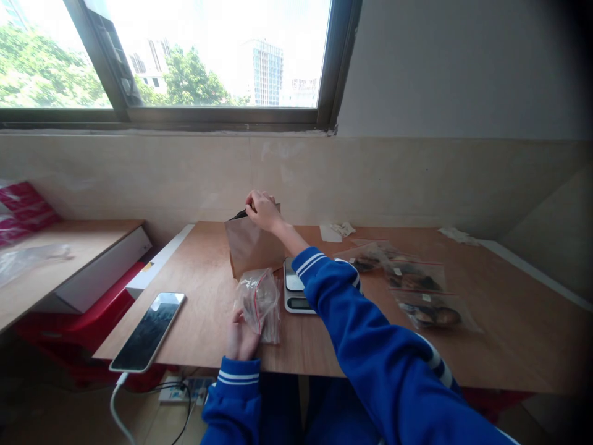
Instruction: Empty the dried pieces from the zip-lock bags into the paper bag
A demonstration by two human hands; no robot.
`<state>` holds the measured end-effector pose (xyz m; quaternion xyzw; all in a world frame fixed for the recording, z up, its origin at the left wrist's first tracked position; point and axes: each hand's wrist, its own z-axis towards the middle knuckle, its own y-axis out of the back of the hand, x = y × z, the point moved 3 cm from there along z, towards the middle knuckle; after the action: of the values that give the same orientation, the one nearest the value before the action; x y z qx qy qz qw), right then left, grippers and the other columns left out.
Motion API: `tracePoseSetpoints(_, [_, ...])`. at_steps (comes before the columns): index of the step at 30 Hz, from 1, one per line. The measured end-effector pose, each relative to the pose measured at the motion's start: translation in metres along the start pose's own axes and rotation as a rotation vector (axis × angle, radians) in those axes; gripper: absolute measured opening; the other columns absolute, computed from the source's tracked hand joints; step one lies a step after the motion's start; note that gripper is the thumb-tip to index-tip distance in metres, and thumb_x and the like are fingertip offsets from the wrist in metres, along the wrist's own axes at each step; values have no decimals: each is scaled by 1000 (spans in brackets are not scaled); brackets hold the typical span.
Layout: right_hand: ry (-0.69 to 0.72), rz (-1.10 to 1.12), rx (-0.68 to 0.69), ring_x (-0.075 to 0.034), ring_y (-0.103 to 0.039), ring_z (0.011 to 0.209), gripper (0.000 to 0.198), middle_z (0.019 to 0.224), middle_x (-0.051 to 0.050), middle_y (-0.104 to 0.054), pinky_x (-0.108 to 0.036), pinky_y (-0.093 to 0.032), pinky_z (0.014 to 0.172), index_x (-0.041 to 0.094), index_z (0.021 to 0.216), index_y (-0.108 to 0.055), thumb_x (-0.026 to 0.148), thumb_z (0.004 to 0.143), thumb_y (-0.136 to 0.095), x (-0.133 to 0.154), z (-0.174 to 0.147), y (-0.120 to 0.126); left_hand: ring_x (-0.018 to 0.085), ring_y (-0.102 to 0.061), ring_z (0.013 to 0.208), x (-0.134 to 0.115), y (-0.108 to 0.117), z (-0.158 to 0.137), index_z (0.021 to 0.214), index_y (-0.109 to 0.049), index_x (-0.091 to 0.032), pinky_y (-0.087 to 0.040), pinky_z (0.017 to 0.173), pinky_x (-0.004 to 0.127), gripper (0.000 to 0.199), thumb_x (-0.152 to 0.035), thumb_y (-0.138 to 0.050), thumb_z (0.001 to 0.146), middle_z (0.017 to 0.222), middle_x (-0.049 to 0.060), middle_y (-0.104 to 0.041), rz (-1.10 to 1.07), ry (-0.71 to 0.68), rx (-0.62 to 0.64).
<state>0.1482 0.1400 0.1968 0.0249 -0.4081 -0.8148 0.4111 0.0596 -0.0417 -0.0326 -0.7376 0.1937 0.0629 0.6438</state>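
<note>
My left hand [243, 339] is closed on a clear zip bag [259, 300] with a red seal line, near the table's front edge. More flat clear bags [272, 330] lie under it. My right hand [265, 211] is at the top of a brown paper bag [252, 244] standing behind, its fingers curled over the opening. What those fingertips hold is hidden. Just right of the zip bag sits a small white kitchen scale [299, 303], partly covered by my right sleeve.
Several sealed clear bags with dark brown pieces [433, 315] lie on the right of the wooden table [509, 334]. A charging phone [151, 330] lies at the left edge. White paper scraps [337, 232] rest by the wall. A red stool [92, 315] stands left.
</note>
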Motion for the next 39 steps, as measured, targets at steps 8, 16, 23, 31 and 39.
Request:
tracePoseSetpoints(8, [33, 207, -114, -20, -52, 106, 21, 106, -8, -63, -36, -30, 98, 19, 91, -63, 25, 93, -42, 5, -27, 29, 18, -65, 103, 2, -9, -2, 117, -64, -19, -45, 98, 33, 41, -14, -32, 91, 107, 8, -72, -84, 7, 280])
tracePoseSetpoints(16, [-556, 968, -289, -14, -54, 71, 13, 73, 2, -56, -25, -43, 71, 21, 73, -52, 21, 85, -46, 24, -191, 30, 17, -62, 109, 7, -49, -9, 117, -63, -20, -40, 104, 30, 35, -16, -46, 87, 113, 5, -69, 61, -92, 87])
tracePoseSetpoints(23, [-692, 1163, -207, -17, -60, 84, 17, 90, -2, -62, -28, -47, 80, 21, 91, -58, 37, 84, -57, 41, -232, 0, 20, -59, 112, 12, -66, -15, 114, -64, -20, -47, 93, 26, 41, -25, -70, 74, 121, 6, -65, 402, -238, -81])
tracePoseSetpoints(31, [-577, 1195, 11, -20, -56, 110, 28, 117, -4, -61, -34, -40, 100, 25, 110, -60, 39, 86, -56, 41, -231, -2, 19, -68, 81, -3, -61, -16, 87, -65, -15, -53, 75, 30, 36, -31, -81, 59, 87, 4, -70, 830, -461, -257])
tracePoseSetpoints(39, [-562, 1218, 30, -20, -59, 103, 34, 112, -5, -63, -36, -43, 97, 25, 113, -61, 36, 81, -63, 45, -237, -8, 15, -64, 68, -4, -68, -24, 67, -64, -14, -51, 66, 25, 24, -32, -79, 60, 69, 3, -68, 1023, -501, -249])
